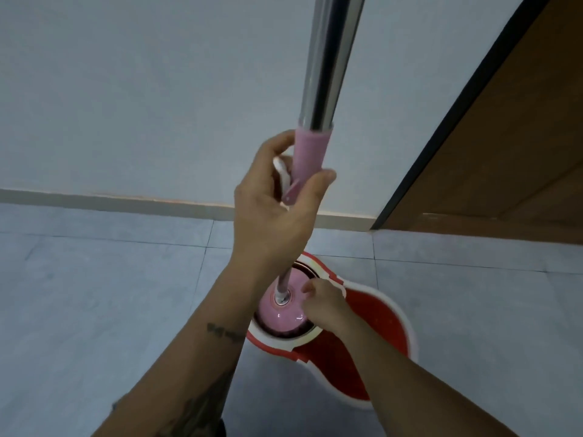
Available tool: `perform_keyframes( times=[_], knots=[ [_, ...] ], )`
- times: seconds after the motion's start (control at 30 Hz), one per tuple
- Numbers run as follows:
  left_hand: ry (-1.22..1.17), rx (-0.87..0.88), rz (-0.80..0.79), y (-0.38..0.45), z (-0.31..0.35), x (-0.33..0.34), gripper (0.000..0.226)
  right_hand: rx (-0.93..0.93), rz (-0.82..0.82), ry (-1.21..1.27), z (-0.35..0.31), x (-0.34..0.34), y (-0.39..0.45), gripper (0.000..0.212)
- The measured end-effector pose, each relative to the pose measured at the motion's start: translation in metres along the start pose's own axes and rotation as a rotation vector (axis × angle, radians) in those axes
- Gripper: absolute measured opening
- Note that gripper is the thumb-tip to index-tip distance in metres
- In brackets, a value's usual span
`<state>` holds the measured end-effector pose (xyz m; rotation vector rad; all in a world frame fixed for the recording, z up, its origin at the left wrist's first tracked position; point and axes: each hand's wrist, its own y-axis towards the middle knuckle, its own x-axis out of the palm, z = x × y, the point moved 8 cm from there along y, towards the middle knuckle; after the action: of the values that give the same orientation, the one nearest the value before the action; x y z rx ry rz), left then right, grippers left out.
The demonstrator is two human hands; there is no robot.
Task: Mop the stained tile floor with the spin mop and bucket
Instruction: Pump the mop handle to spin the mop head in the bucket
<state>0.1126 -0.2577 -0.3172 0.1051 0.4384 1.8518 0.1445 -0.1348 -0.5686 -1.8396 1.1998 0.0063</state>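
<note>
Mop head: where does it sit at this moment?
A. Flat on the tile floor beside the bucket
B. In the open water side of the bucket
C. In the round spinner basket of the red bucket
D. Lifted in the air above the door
C. The pink mop head sits inside the round spinner basket at one end of the red bucket, with the left hand gripping the handle above it.

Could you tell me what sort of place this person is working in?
Probably an indoor room or hallway of a home. It has a pale tile floor with grout lines, a plain wall with a baseboard, and a brown wooden door on the right.
</note>
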Motion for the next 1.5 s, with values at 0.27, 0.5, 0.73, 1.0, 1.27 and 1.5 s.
perform_keyframes(
  times=[0.27,0.5,0.73,1.0,1.27,1.5],
  knots=[
    [-0.147,0.078,0.019,-0.039,-0.082,0.026,0.01,-0.386,0.137,-0.567,0.035,0.065,0.069,0.066],
    [-0.06,-0.003,-0.029,-0.053,-0.099,0.035,0.008,-0.338,0.217,-0.637,0.048,0.076,0.073,0.074],
    [-0.113,-0.013,-0.054,-0.056,-0.103,0.041,0.019,-0.257,0.24,-0.631,0.06,0.082,0.073,0.069],
    [-0.14,-0.026,-0.022,-0.058,-0.104,0.035,0.022,-0.23,0.194,-0.664,0.055,0.075,0.08,0.06],
    [-0.144,-0.051,-0.048,-0.049,-0.105,0.043,0.018,-0.166,0.048,-0.437,0.041,0.043,0.085,0.041],
    [-0.181,-0.022,-0.07,-0.045,-0.108,0.045,0.036,-0.282,0.279,0.251,0.01,-0.077,0.043,0.034]
  ],
)
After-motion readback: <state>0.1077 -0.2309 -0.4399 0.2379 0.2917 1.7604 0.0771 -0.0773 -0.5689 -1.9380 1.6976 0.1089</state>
